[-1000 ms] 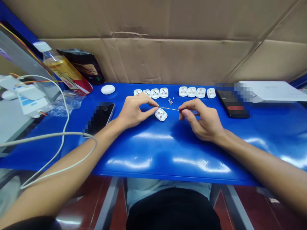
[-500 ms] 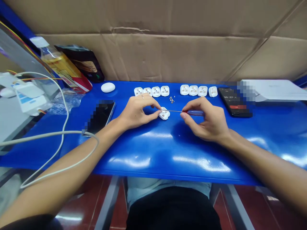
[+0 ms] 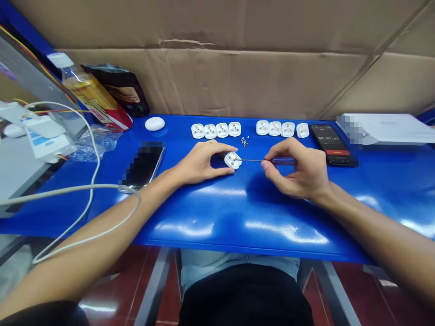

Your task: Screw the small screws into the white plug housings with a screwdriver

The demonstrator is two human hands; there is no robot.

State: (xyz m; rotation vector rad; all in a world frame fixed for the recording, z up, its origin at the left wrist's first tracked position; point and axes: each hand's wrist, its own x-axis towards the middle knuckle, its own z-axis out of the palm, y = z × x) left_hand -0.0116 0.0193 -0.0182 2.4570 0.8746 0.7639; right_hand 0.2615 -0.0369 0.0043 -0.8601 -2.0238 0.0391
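Observation:
Between the thumb and index finger of my left hand (image 3: 205, 162) sits a small white plastic housing (image 3: 232, 164) with metal contacts inside, probably a plug or socket part. My right hand (image 3: 297, 170) grips a screwdriver (image 3: 283, 160) by its translucent handle, the thin shaft lying almost level and pointing left. Its tip reaches the inside of the housing, at or close to a metal contact. Just beyond the housing lies a small pile of screws (image 3: 244, 141).
Similar white housings stand at the back in a left row (image 3: 222, 130) and a right row (image 3: 275, 128). A phone with a running timer (image 3: 328, 140) lies right, near a white box (image 3: 384, 129). Another phone (image 3: 146, 165), a white oval case (image 3: 155, 123), a bottle (image 3: 91, 97) and a looping cable (image 3: 97, 158) are left.
My left fingers have shifted from the screwdriver's tip to the housing's two edges. The screwdriver's tip has moved slightly right and down, onto the housing's inside.

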